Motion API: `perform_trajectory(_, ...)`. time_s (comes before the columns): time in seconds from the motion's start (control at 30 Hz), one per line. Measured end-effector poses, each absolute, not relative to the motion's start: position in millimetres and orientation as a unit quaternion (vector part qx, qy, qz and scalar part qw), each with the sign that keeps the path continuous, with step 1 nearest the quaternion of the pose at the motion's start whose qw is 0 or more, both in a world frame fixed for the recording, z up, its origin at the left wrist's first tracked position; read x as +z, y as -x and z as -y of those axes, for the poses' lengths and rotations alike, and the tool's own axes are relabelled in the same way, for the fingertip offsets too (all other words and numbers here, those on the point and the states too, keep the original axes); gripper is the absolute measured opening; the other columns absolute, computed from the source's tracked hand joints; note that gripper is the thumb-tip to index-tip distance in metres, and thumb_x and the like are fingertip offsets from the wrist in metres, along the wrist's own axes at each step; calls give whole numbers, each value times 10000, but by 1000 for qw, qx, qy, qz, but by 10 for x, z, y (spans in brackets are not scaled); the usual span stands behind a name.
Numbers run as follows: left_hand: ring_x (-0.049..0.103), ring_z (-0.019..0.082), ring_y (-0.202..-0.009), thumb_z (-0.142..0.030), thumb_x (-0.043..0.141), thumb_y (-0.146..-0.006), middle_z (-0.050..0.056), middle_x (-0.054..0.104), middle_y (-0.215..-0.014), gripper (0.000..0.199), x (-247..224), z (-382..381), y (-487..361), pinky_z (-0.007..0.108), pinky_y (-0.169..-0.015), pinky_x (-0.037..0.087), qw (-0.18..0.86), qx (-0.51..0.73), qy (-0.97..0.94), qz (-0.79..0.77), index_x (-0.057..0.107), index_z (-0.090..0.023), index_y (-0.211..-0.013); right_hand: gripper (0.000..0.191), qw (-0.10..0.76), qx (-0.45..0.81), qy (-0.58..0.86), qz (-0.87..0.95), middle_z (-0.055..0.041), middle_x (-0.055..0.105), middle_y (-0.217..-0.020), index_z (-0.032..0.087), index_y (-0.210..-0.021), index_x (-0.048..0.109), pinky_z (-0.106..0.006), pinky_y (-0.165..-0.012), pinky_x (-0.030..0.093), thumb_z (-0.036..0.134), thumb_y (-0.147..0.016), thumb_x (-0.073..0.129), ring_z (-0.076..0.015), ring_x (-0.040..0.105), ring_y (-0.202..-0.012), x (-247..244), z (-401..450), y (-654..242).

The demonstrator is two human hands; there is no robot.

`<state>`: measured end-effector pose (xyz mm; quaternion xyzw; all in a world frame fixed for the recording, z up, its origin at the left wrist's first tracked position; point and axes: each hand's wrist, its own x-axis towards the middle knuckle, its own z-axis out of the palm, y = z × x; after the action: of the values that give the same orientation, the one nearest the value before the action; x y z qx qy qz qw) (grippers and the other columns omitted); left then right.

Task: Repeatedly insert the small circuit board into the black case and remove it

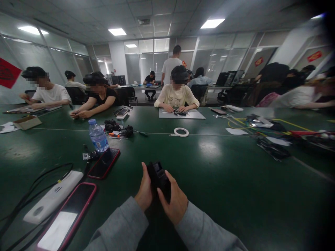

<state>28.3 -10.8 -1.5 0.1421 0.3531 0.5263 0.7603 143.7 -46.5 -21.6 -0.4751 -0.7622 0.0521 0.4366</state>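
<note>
Both hands, left [144, 191] and right [175, 201], close around a black device [160, 178] above the green counter [214, 184]. It's dim, but the thing looks rigid, light, perhaps slick; its long sides seem the safest hold, off the small screen.

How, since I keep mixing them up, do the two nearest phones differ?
The near phone shows a bright white patch; the far phone looks dark. The near phone lies beside the white device, the far phone by the bottle. Both lie face up, with reddish rims.
</note>
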Motion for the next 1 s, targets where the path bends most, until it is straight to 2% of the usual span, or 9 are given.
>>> perform_trajectory(0.33, 588, 258, -978, -719, 391, -716, 134, 639, -1040, 743, -47, 86, -245, 359, -869, 431, 769, 543, -144, -305, 579, -132, -1130, 419, 554, 42, 451, 698, -142, 465, -1162, 129, -1261, 374, -409, -874, 474, 238, -868, 472, -233, 479, -1084, -84, 509, -1435)
perform_trajectory(0.5, 604, 198, -924, -655, 406, -765, 102, 606, -1141, 649, -82, 7, -184, 313, -825, 463, 767, 571, -128, -264, 554, -171, -1170, 429, 595, -17, 460, 659, -139, 469, -1155, 138, -1235, 410, -432, -882, 451, 244, -836, 527, -248, 473, -1083, -18, 369, -1656)
perform_trajectory(0.7, 590, 188, -956, -603, 403, -802, 114, 521, -1272, 611, 14, -4, -120, 301, -838, 470, 788, 560, -123, -226, 545, -144, -1180, 411, 536, -6, 530, 657, -119, 496, -1102, 143, -1213, 421, -407, -866, 462, 321, -851, 500, -227, 505, -1019, -129, 93, -1931)
perform_trajectory(0.83, 572, 198, -1002, -600, 392, -810, 120, 487, -1309, 619, 49, -24, -41, 310, -861, 462, 798, 546, -142, -211, 538, -132, -1189, 399, 479, 15, 562, 674, -113, 493, -1100, 154, -1198, 424, -396, -847, 482, 374, -866, 454, -217, 530, -971, -204, 63, -1922)
perform_trajectory(1.0, 557, 207, -1037, -606, 368, -815, 122, 473, -1323, 637, 52, -48, 22, 327, -907, 435, 796, 543, -167, -206, 524, -127, -1206, 396, 451, 10, 572, 685, -121, 487, -1109, 153, -1192, 424, -401, -799, 508, 394, -879, 415, -221, 552, -927, -212, 92, -1873)
